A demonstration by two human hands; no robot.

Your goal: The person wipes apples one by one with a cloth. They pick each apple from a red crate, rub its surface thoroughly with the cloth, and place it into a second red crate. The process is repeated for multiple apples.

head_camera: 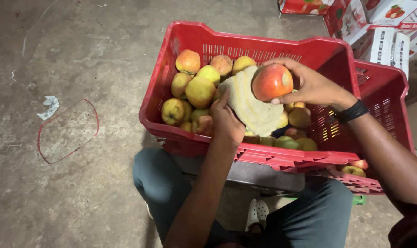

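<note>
A red plastic crate sits in front of my knees, filled with several yellow-green and reddish apples. My right hand grips a red apple above the crate and presses it against a pale yellow cloth. My left hand holds that cloth from below, fingers curled under it. A black band is on my right wrist.
A second red crate stands behind to the right, with two apples low in it. Printed fruit cartons are stacked at the top right. On the concrete floor to the left lie a clear lid with a red rim and a paper scrap.
</note>
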